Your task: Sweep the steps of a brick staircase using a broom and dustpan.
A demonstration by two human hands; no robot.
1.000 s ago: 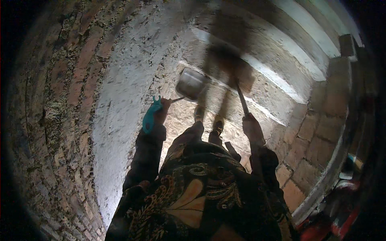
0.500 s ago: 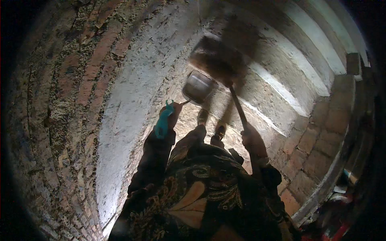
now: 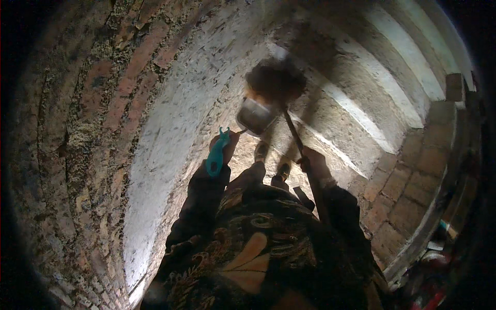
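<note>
My left hand is closed round the handle of a long-handled dustpan. Its teal grip has two prongs at one end and a hole at the other. The grey pan is down by the steps, just beyond my feet. In my right hand, the fingers wrap round the dark stick of a broom. The broom's dark, bushy head is blurred and overlaps the far edge of the pan from this view. I cannot make out what lies in the pan.
Worn stone steps with pale edges climb at the far right. A rough brick wall with a whitish lower band rises on the left. Brick paving borders the right, with blurred red objects beyond. My shoes are on the lit floor.
The broom head has swung left to the dustpan, and my right hand has moved left and slightly up with the stick. My left hand and the pan have shifted slightly right.
</note>
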